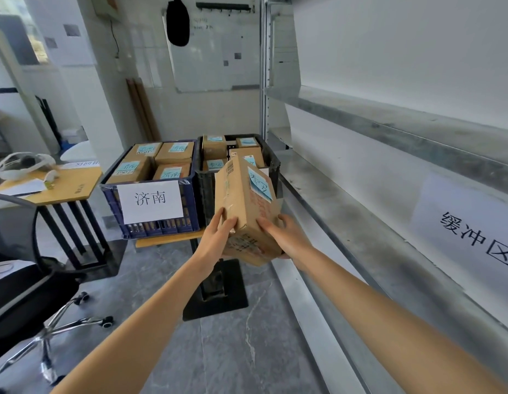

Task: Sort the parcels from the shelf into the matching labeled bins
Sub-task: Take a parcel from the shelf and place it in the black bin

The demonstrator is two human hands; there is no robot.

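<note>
Your left hand [218,234] and right hand [288,236] grip 1 cardboard parcel [241,194] in mid-air before the black bin [205,191]. That and the blue bin [112,203] look nearly full: probably late in the sort.

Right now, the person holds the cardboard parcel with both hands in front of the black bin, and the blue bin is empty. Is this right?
Not quite: the head view shows the blue bin full of parcels, not empty. The left hand and right hand do hold the cardboard parcel before the black bin.
</note>
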